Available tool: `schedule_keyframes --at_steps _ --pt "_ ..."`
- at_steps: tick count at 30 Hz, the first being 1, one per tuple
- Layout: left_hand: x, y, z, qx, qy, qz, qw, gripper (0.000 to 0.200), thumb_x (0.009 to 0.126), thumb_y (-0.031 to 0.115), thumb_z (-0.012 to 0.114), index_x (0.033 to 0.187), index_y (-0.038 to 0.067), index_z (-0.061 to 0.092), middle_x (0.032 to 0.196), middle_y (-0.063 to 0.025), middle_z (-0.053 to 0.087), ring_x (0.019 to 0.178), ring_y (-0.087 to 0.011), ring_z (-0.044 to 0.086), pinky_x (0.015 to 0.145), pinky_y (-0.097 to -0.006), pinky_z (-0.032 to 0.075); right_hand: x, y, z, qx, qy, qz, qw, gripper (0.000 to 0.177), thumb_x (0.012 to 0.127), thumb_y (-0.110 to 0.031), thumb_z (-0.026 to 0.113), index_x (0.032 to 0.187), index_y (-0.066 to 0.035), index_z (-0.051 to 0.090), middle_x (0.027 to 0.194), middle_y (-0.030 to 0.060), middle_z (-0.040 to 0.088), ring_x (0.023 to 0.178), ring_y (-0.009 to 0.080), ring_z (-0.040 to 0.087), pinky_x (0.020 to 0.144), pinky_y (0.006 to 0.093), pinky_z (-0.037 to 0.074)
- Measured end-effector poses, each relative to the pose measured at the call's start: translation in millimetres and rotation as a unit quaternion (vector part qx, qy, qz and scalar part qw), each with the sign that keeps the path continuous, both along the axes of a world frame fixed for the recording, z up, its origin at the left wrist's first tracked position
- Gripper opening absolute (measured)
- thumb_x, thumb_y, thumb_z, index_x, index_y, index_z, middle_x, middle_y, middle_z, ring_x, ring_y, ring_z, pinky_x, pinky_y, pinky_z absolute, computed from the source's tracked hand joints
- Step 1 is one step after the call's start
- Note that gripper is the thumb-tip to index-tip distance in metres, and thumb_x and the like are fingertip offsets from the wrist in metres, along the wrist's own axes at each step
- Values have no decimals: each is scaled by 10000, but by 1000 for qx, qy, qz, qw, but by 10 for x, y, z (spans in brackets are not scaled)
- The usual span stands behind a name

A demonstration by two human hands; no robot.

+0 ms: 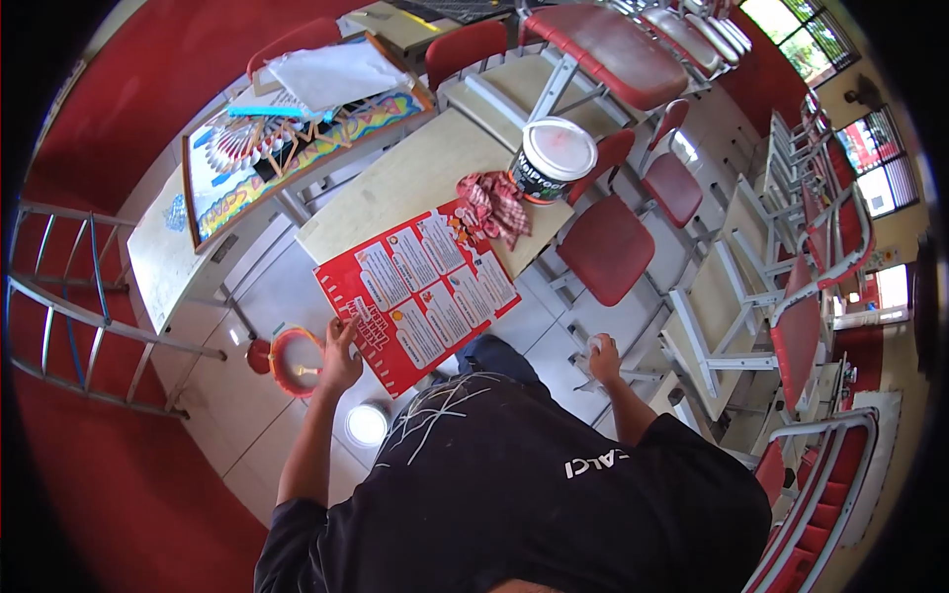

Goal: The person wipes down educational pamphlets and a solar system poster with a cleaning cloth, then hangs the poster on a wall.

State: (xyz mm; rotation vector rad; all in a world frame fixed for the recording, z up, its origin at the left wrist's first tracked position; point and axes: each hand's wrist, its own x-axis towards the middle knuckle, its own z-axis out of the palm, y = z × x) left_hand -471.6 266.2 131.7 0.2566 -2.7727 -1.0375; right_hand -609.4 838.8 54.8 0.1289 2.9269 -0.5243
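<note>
A red printed poster board (381,321) with white text boxes lies partly on the pale table (400,188), its near end jutting past the table edge toward me. At its left edge, my left hand (341,361) grips the board between thumb and fingers. My right hand (602,361) is off to the right, away from the board, with its fingers curled round something small and pale that I cannot make out. A red checked cloth (494,208) touches the board's far corner. Beside the cloth stands a white-lidded paint bucket (554,163).
An orange-rimmed tub (297,362) and a white round container (368,425) are on the tiled floor to the left. A metal ladder (89,316) stands by the red wall. Red chairs (608,247) and stacked desks (727,296) crowd the right. A framed board (297,148) holds crafts.
</note>
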Motion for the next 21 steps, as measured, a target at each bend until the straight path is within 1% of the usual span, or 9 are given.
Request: schedule_keyframes --at_steps 1,5,8,12,13,16,17,19,21 --pt "-34 0 110 14 -12 5 1000 648 643 -86 647 1253 109 551 1167 -154 448 1180 -321 457 915 -381 457 3 -57 70 -2 8 -6 1000 294 872 -164 562 1159 -158 498 1142 133 553 1049 364 550 834 515 430" --pt "-342 82 141 51 59 30 997 539 603 60 776 1115 176 656 1070 -111 453 1064 -300 500 890 -435 454 -140 -245 386 -8 40 -16 999 277 878 -146 561 1149 -142 504 1132 139 558 1058 366 544 855 482 432" --pt "-556 145 440 -231 177 15 957 520 597 123 786 1092 221 662 1058 -89 444 984 -276 530 905 -462 434 -323 -278 484 -14 64 -19 998 270 883 -151 556 1148 -142 506 1133 137 559 1060 364 543 850 482 431" --pt "-1006 119 1397 -253 310 -239 885 312 663 218 746 945 140 637 951 -62 525 907 -253 552 843 -442 437 -375 -336 601 -18 61 -4 998 254 887 -153 548 1138 -137 511 1124 135 561 1060 362 543 843 483 431" --pt "-1161 163 1654 -231 343 -300 860 253 709 264 720 845 91 595 811 -56 560 808 -235 580 747 -389 468 -365 -379 648 -15 60 -6 998 254 872 -142 555 1123 -136 518 1108 136 565 1050 360 546 840 475 435" --pt "-1305 173 2273 -232 239 -334 882 267 722 276 740 789 78 574 760 -50 597 696 -238 606 648 -370 484 -316 -409 589 -21 79 19 997 263 849 -121 563 1108 -140 523 1095 140 564 1040 357 550 837 468 439" --pt "-1326 158 2465 -252 261 -300 882 312 742 359 699 773 85 551 702 -56 559 644 -229 602 591 -342 487 -334 -374 441 -19 88 31 995 271 840 -113 566 1107 -143 523 1096 141 562 1037 357 550 835 467 441" --pt "-1405 -14 2653 -191 244 -202 929 353 725 366 734 764 59 565 692 -87 584 602 -274 596 551 -381 472 -363 -307 246 -18 87 38 995 282 829 -104 573 1103 -146 524 1096 141 560 1034 358 550 832 467 444" --pt "-1490 -310 2705 -127 154 -75 977 351 744 337 745 776 30 579 684 -121 594 580 -294 584 538 -367 466 -396 -432 275 -28 60 34 997 284 823 -104 583 1098 -145 527 1096 139 559 1033 362 551 834 468 445"
